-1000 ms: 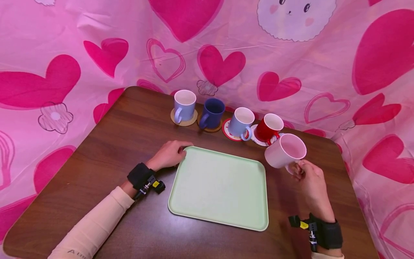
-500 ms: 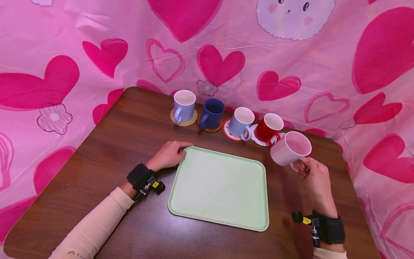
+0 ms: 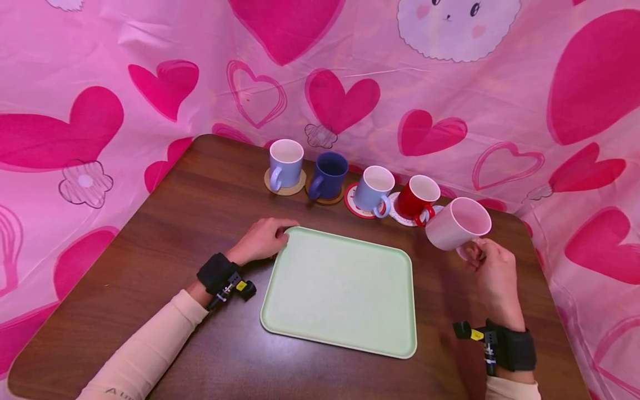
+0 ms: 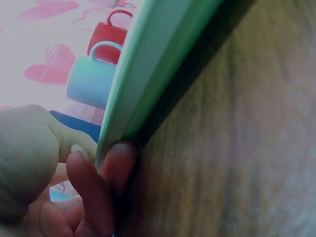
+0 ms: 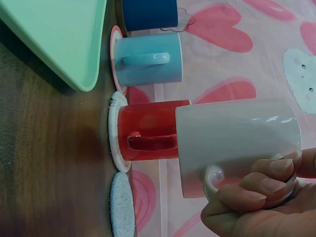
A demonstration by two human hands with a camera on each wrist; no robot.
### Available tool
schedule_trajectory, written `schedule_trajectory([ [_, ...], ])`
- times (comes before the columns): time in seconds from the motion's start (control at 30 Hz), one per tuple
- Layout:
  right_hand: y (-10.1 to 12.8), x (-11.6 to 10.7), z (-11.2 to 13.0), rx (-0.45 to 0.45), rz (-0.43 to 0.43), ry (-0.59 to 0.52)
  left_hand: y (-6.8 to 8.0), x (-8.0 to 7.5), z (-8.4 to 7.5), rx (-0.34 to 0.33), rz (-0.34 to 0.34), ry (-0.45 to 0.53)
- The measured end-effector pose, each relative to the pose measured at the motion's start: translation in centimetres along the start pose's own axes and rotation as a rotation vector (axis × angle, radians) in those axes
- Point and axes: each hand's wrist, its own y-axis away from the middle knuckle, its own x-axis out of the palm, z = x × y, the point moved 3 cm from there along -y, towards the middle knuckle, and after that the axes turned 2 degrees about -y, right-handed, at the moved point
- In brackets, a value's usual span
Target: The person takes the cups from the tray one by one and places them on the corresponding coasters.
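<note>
My right hand (image 3: 495, 272) holds a pale pink mug (image 3: 445, 229) by its handle, raised above the table and tilted. In the right wrist view, fingers curl through the handle and the mug (image 5: 232, 138) overlaps the rim of the red mug (image 5: 150, 111). A bare pale, fuzzy coaster (image 5: 122, 205) lies below them in that view. My left hand (image 3: 260, 240) grips the far left corner of a light green tray (image 3: 345, 294). In the left wrist view, its thumb and fingers (image 4: 118, 163) pinch the tray's edge.
Along the table's back edge, several mugs stand on coasters: a light blue mug (image 3: 287, 169), a dark blue mug (image 3: 331, 175), another light blue mug (image 3: 372, 191) and the red one. A pink heart-patterned cloth (image 3: 345, 44) hangs close behind the brown table (image 3: 150, 233).
My right hand has moved the pale pink mug to the right and farther back, toward the end of the row. The left hand and tray have stayed in place.
</note>
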Motion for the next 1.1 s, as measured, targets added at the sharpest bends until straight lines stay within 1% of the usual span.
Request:
schedule_trajectory([
  [0.17, -0.6, 0.1, 0.4, -0.042, -0.028, -0.046, 0.0, 0.1, 0.1, 0.002, 0.002, -0.002],
  [0.3, -1.0, 0.0, 0.6, -0.067, -0.05, -0.039, 0.0, 0.0, 0.1, 0.001, 0.006, -0.006],
  [0.4, -1.3, -0.1, 0.6, -0.062, -0.055, -0.041, 0.0, -0.1, 0.1, -0.008, 0.009, -0.005],
  [0.53, -1.7, -0.4, 0.4, -0.041, -0.064, -0.082, 0.0, -0.1, -0.1, -0.02, 0.015, -0.009],
  [0.67, -2.2, -0.6, 0.3, -0.025, -0.074, -0.117, 0.0, -0.2, -0.3, -0.016, 0.014, -0.016],
  [0.9, -2.8, -0.9, 0.1, -0.005, -0.122, -0.112, 0.2, -0.3, -0.4, -0.009, 0.004, -0.016],
  [1.1, -3.7, -0.7, -0.1, -0.013, -0.155, -0.171, 0.2, -0.1, -0.2, -0.007, 0.002, -0.012],
])
